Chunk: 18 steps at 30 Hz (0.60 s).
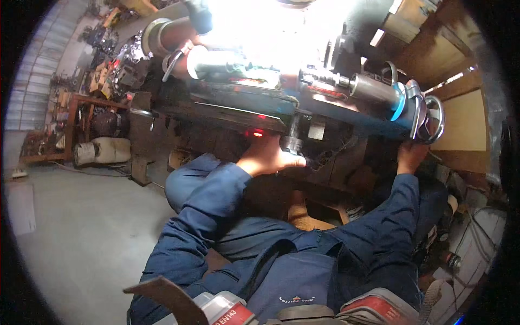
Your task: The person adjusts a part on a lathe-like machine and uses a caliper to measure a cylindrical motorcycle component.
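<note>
The hands are apart: the left hand (265, 155) reaches under the front edge of the blue lathe-like machine (357, 115); the right hand (411, 156) meets the handwheel (442, 120) at the machine's right end (neither grip shows clearly). Work seems under way; glare behind the machine's front hides what is done or left.

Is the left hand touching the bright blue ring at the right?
Apart: the head view shows the left hand well left of the bright blue ring, with a wide gap between.
</note>
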Motion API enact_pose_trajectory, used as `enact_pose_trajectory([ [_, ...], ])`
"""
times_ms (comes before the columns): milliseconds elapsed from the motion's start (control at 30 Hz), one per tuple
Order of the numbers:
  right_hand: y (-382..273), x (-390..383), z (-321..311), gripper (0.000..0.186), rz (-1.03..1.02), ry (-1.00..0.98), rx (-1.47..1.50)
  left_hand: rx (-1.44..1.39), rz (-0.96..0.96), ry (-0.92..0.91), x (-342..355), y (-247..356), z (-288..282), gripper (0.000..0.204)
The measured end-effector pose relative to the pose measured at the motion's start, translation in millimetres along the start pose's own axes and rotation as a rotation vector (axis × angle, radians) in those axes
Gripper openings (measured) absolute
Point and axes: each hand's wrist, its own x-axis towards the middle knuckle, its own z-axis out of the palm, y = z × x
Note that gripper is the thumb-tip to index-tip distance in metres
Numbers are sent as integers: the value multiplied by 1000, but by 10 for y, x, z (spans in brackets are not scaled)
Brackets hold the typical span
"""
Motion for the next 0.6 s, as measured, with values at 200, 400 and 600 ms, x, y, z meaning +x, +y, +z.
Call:
enact_pose_trajectory([
  [200, -127, 19, 36, 51, -74, 53, -31, -441, 49, -175, 170, -436, 215, 93],
  [400, 36, -19, 21, 62, -12, -91, -134, -535, 95, -102, 181, -325, 230, 78],
  [600, 9, 0, -15, 57, -150, -66, -231, -574, -29, -261, 171, -348, 153, 74],
])
